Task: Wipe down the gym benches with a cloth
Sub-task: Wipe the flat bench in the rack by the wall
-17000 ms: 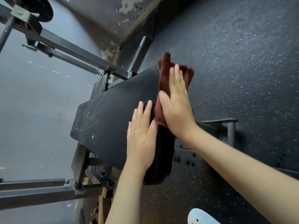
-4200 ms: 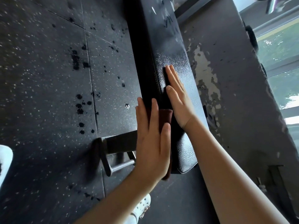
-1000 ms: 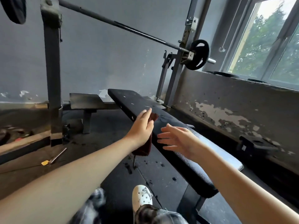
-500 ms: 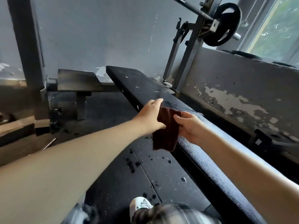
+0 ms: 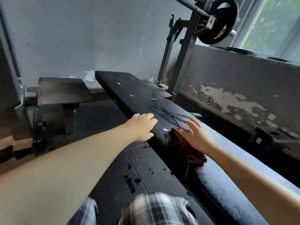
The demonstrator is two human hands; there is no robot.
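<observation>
Head view, cloth (image 5: 193, 153): dark red-brown and crumpled. It lies on top of the bench (image 5: 139, 95) at its near edge, with one corner trailing over the side.
Change: half a second ago the cloth hung off the edge, pinched between both hands. It is now laid flat on the pad under one hand alone.
Right hand (image 5: 194, 135): fingers spread and straight, palm pressing the cloth to the pad. This is a flat press, not a clenched grasp.
Left hand (image 5: 142, 125): it has let go of the cloth. It rests palm down on the near edge of the pad, apart from the cloth, and holds nothing.
Meaning for task: judged a handover to the right hand, with the left steadying. A wiping stroke along the top looks ready to start.
Bench surface: black pebbled upholstery with damp streaks just beyond the cloth. White flecks are scattered towards the far end (chips or debris, cannot tell). That far half looks dull and not yet wiped.
Second bench (image 5: 63, 90): a lower, dusty pad to the left, well apart, with no sign of wiping.
Surroundings: a rack upright (image 5: 186, 51) carries a weight plate (image 5: 217, 20) behind the bench. The speckled rubber floor (image 5: 113, 168) has dark drip marks.
</observation>
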